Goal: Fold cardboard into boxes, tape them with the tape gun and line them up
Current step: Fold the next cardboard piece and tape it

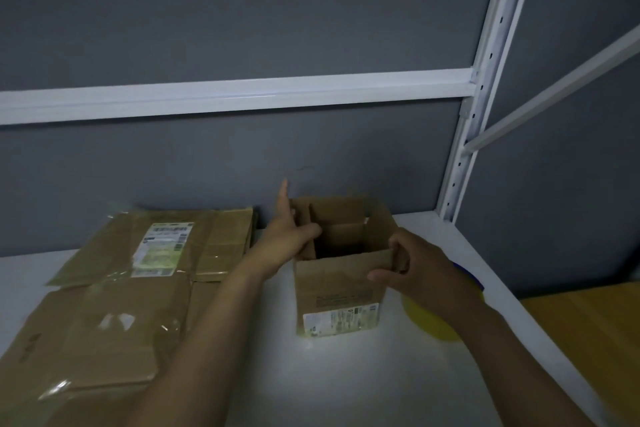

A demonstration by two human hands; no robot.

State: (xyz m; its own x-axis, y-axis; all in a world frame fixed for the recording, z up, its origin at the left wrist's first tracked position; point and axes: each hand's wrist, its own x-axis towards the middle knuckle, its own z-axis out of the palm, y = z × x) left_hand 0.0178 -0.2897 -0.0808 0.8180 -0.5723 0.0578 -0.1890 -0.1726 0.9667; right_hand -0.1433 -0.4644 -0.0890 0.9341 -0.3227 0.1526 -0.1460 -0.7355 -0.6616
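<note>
A small brown cardboard box (337, 291) stands upright on the white table (346, 378), its top open and flaps partly turned in. My left hand (289, 234) is at the box's left top edge, thumb hooked over a flap and index finger pointing up. My right hand (412, 265) grips the box's near right corner, fingers curled over the rim. A white label sits low on the box's front face. A yellow and blue object (433, 321), possibly the tape gun, lies behind my right forearm, mostly hidden.
Flattened cardboard boxes (156, 253) with labels and tape lie stacked at the left of the table. A grey wall stands behind, crossed by a white shelf rail (242, 95). A white upright post (467, 135) stands at the right, with a yellow surface (588, 315) beyond the table edge.
</note>
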